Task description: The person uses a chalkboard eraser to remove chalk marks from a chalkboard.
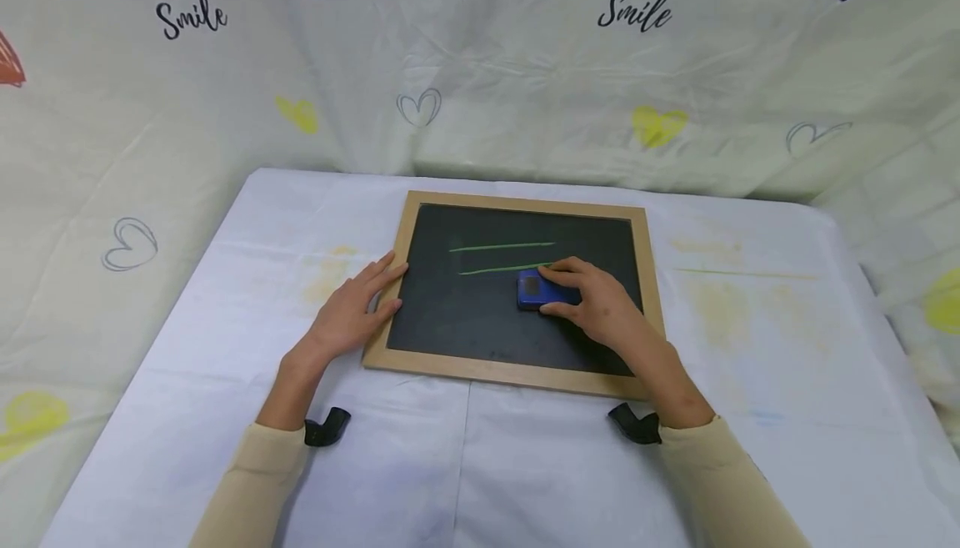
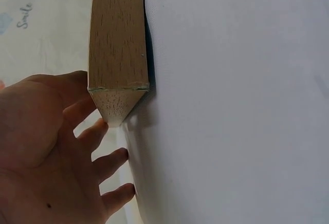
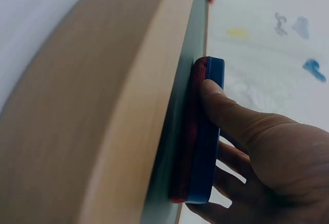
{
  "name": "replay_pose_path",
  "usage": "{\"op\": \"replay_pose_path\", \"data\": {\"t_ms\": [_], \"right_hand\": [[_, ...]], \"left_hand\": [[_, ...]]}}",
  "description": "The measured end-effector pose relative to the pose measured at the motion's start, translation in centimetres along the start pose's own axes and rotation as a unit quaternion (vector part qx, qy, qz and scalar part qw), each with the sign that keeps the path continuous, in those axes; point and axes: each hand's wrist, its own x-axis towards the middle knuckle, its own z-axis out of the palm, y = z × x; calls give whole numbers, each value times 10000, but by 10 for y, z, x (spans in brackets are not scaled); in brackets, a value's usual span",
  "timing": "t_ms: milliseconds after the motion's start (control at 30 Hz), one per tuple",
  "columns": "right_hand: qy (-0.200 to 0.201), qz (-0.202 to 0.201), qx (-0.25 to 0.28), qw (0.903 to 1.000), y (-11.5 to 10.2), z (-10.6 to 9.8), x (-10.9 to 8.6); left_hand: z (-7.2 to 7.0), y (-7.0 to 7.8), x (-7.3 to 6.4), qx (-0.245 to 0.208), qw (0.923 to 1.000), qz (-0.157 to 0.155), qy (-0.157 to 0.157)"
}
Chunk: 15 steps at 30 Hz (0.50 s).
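Observation:
A chalkboard (image 1: pixel 450 314) with a light wooden frame lies on the white-covered table. Two green chalk lines (image 1: pixel 502 246) run across its upper part. My right hand (image 1: pixel 600 302) grips a blue chalkboard eraser (image 1: pixel 530 289) between thumb and fingers, close under the lower line. In the right wrist view the eraser (image 3: pixel 203 147) shows a dark red felt side flat against the board. My left hand (image 1: pixel 352 306) rests at the board's left edge, thumb and fingertips on the wooden frame (image 1: pixel 386 339). The left wrist view shows that hand (image 2: pixel 56 136) with spread fingers beside the frame's corner (image 2: pixel 118 54).
The white tablecloth (image 1: pixel 750 448) carries yellowish smudges (image 1: pixel 720 314) and a thin line right of the board, plus a fainter yellow patch (image 1: pixel 326 273) on the left. Behind the table hangs a pale curtain (image 1: pixel 510 56) printed with hearts and "Smile". Black wrist mounts (image 1: pixel 327 428) sit at both cuffs.

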Motion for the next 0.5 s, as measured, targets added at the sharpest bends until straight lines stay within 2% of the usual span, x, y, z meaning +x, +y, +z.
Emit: {"op": "replay_pose_path", "data": {"t_ms": [233,500], "right_hand": [[159,97,-90,9998,25,-15,-13],[148,368,-132,9991,41,-28,-22]], "left_hand": [[0,3,0,5,10000,15,4],[0,3,0,51,10000,-69,-18]]}}
